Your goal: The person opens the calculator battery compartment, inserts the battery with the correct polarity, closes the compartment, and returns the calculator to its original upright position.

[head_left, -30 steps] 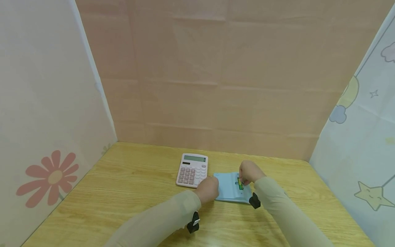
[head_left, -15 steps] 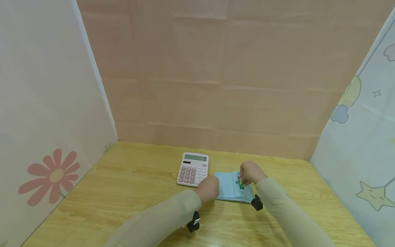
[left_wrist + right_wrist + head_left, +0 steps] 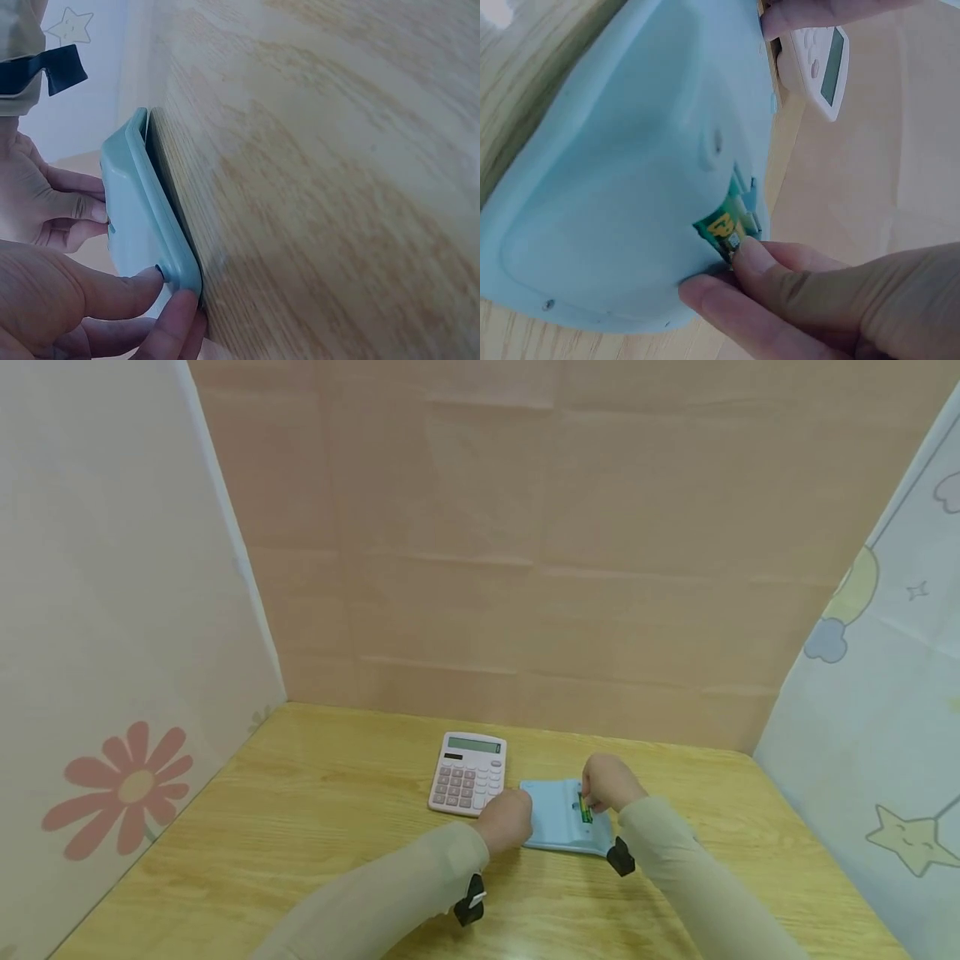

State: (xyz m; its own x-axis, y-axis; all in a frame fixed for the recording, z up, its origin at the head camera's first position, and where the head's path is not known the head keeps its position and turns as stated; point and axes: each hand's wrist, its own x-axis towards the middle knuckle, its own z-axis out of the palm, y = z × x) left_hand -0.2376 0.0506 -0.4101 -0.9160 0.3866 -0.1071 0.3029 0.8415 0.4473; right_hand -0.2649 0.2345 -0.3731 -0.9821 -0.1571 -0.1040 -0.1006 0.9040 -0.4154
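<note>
A light blue calculator [image 3: 551, 814] lies face down on the table, its battery slot uncovered. In that slot sits a green and yellow battery [image 3: 721, 225]. My right hand [image 3: 611, 782] is over the slot; in the right wrist view its thumb [image 3: 754, 256] is on the battery's end, with the forefinger curled in at the slot's edge. My left hand [image 3: 506, 820] pinches the calculator's left edge, thumb [image 3: 139, 291] on the upturned back and fingers under the rim.
A pink calculator [image 3: 459, 785] lies face up just left of the blue one, its display [image 3: 474, 745] showing a zero. The wooden table [image 3: 330, 793] is bounded by a tan backdrop [image 3: 487, 552] and printed side panels. Each wrist wears a black strap.
</note>
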